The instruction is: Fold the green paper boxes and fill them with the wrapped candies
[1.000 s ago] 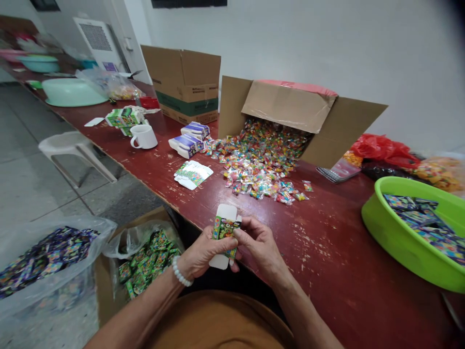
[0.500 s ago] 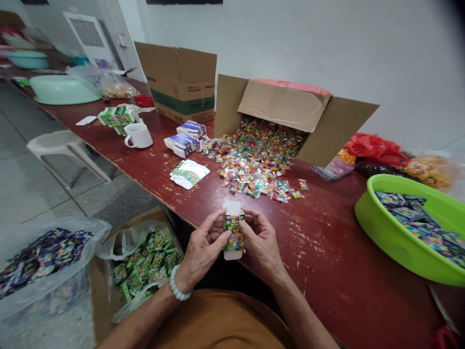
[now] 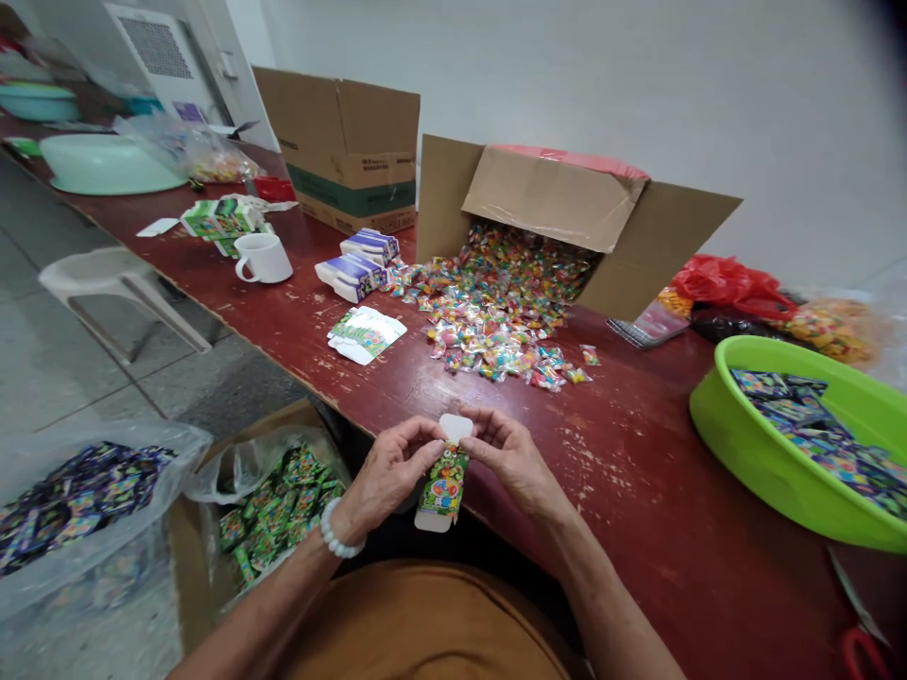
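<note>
Between my hands is a small green printed candy box (image 3: pixel 444 482) with white end flaps sticking out at top and bottom. My left hand (image 3: pixel 397 463) pinches its upper left edge between thumb and fingers. On the other side, my right hand (image 3: pixel 508 458) grips the upper right corner by the top flap. The box tilts, its lower end leaning to the left over the table's front edge. Beyond the hands lie a heap of wrapped candies (image 3: pixel 496 340) and a stack of flat, unfolded boxes (image 3: pixel 367 333).
A cardboard carton (image 3: pixel 553 203) on its side spills candies onto the red table (image 3: pixel 602 453). To the right are a green basin (image 3: pixel 729 453) of packets and scissors (image 3: pixel 861 604). At left stand a mug (image 3: pixel 263 258), purple boxes (image 3: pixel 354 276) and a stool (image 3: pixel 106 274). Below sits a bag of green packets (image 3: pixel 283 510).
The box has gone from upright to tilted, its lower end swinging left. Both hands have shifted up to its top end. The view has moved slightly.
</note>
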The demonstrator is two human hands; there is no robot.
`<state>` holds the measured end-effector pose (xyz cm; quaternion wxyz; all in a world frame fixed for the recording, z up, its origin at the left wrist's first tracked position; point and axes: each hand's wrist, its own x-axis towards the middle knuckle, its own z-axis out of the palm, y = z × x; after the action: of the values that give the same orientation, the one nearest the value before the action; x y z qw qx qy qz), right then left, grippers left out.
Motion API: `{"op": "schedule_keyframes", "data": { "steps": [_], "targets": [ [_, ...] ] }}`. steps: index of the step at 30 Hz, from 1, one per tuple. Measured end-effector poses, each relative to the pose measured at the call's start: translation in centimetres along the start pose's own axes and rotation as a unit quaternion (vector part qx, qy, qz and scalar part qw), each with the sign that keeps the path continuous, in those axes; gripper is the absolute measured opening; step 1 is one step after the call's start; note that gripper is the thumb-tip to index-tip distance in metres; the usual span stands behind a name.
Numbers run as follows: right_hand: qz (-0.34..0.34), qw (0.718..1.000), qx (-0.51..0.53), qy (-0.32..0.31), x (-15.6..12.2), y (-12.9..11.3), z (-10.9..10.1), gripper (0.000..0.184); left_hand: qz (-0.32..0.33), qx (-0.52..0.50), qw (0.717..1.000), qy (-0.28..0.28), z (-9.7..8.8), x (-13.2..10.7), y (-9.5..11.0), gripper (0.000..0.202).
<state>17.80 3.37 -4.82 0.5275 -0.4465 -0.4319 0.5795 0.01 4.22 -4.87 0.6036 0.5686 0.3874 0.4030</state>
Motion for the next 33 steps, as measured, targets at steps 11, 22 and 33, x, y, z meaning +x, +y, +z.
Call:
{"op": "schedule_keyframes", "data": {
  "steps": [11,22,33],
  "targets": [
    [-0.079,0.995,-0.057,-0.023,-0.7,0.9,0.1,0.008,-0.179,-0.281,0.937,-0.104,1.1,-0.1,-0.7,0.048],
    [-0.033,0.991,-0.123,-0.05,-0.1,-0.5,0.1,0.017,-0.175,-0.236,0.954,-0.062,2.3,0.7,-0.3,0.07],
    [0.018,0.999,-0.034,0.006,-0.1,-1.1,1.3,0.013,-0.147,-0.159,0.973,-0.084,1.5,0.7,-1.0,0.072]
  ]
}}
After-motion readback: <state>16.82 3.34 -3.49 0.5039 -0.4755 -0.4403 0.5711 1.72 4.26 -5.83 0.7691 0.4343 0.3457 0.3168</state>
